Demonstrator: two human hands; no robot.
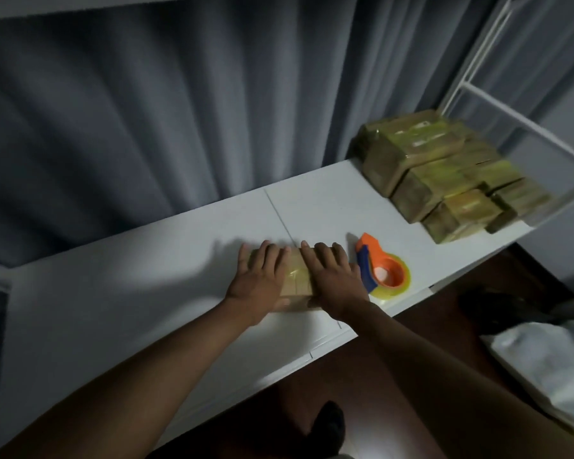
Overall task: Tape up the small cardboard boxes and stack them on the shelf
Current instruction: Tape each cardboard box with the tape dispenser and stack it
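Note:
A small cardboard box (295,276) lies on the white table (146,309), with a strip of clear tape across its top. My left hand (259,279) lies flat on the box's left part, fingers straight. On the right part rests my right hand (332,279), fingers straight and pressing down. Most of the box is hidden under both hands. An orange and blue tape dispenser (380,266) with a clear roll sits on the table just right of my right hand.
A stack of several taped cardboard boxes (444,173) fills the table's far right end under a white wire shelf frame (511,124). Grey curtains (179,111) hang behind the table. White cloth (550,359) lies on the floor at right.

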